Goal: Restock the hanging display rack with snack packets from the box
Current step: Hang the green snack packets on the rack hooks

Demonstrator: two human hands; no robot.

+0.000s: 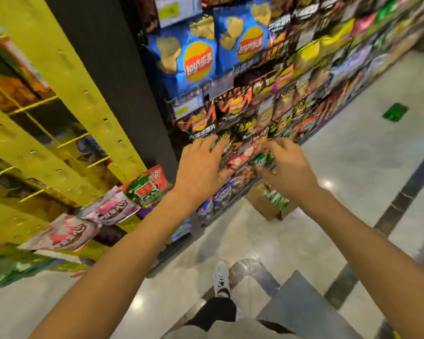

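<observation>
Both hands [201, 167] [285, 167] at rack [245, 152]

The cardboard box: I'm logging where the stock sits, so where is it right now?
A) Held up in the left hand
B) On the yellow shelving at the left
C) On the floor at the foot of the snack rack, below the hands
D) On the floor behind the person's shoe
C: the cardboard box stands open on the floor against the rack, green packets showing inside, neither hand touching it.

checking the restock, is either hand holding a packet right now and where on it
The right hand pinches a green packet at its right edge against the rack. The left hand rests spread on the hanging packets, gripping nothing.
</observation>
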